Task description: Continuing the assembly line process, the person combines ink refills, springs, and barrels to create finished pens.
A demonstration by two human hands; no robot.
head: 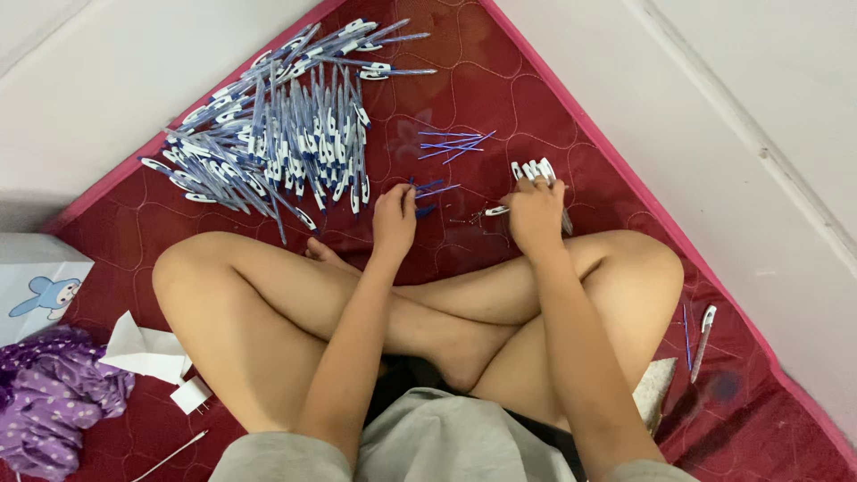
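Pens already lie heaped by the dozen, while few refills remain; left hand pinches one, right hand clutches several white barrels.

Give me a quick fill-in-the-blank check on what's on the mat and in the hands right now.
1. The big pile of pens lies on a ____ quilted mat.
2. The right hand holds several ____ pen parts.
3. The left hand rests near loose thin ____ refills.
4. The person sits with legs ____.

Missing words: red; white; blue; crossed
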